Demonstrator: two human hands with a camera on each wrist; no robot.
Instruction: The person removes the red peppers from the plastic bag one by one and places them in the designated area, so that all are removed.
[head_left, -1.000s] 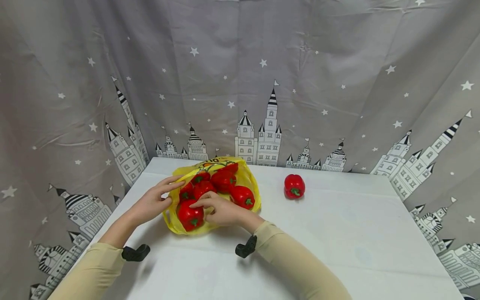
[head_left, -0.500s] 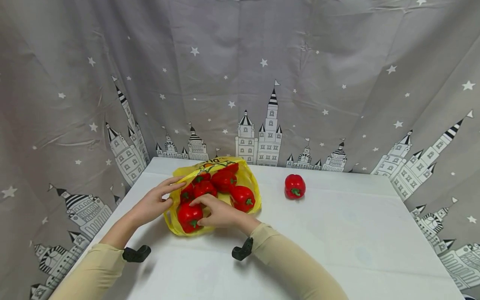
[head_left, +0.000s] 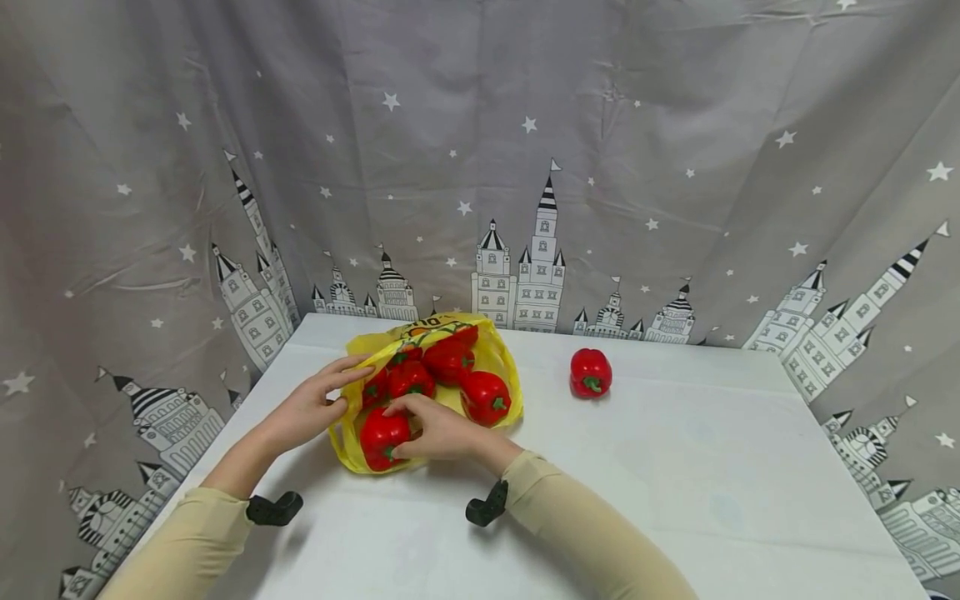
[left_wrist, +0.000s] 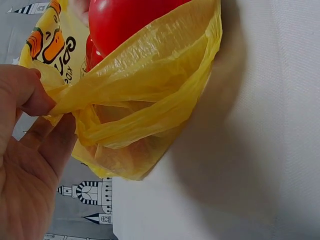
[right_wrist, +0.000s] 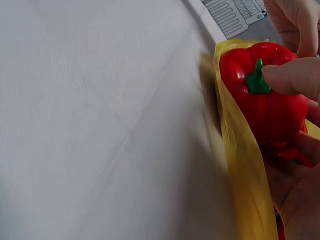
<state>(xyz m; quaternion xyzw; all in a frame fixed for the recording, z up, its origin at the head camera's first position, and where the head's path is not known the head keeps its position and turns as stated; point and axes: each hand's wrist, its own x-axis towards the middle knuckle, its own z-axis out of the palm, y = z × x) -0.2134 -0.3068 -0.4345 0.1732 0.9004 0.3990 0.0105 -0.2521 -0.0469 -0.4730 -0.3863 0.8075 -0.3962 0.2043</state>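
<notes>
A yellow plastic bag point(head_left: 497, 360) lies open on the left of the white table point(head_left: 675, 475) with several red bell peppers in it. My left hand point(head_left: 309, 407) pinches the bag's near-left edge point(left_wrist: 125, 100) between thumb point(left_wrist: 25, 92) and fingers. My right hand point(head_left: 438, 429) grips the frontmost pepper point(head_left: 380, 435) at the bag's mouth. In the right wrist view my thumb point(right_wrist: 292, 75) lies by that pepper's point(right_wrist: 260, 110) green stem, and fingers curl under it. Another red pepper point(head_left: 590, 372) lies alone on the table, right of the bag.
A grey curtain point(head_left: 600, 167) printed with stars and castles hangs round the table's back and both sides. Bare tabletop stretches to the right and front. The table's left edge point(head_left: 247, 400) runs close beside the bag.
My right hand has slid a little left and closed its fingers round the front pepper. The left hand and the loose pepper have stayed where they were.
</notes>
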